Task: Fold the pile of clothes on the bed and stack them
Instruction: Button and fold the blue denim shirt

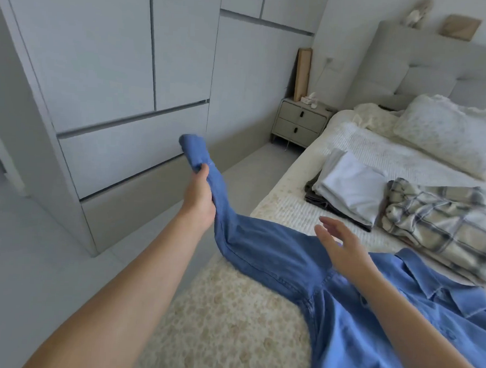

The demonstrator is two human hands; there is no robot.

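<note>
A blue denim shirt (350,316) lies spread on the bed (229,318), collar towards the right. My left hand (200,201) grips its sleeve near the cuff and holds it stretched out past the bed's left edge, above the floor. My right hand (342,249) hovers over the shirt's shoulder with fingers straight, holding nothing. Behind the shirt sits a stack of folded clothes (348,189), a pale lilac piece on top and dark grey at the bottom. To its right lies a crumpled plaid shirt (442,228).
White wardrobe doors (106,86) fill the left side across a strip of floor. A nightstand (301,122) stands beside the headboard. A pillow (453,133) lies at the head of the bed. A dark item shows at the right frame edge.
</note>
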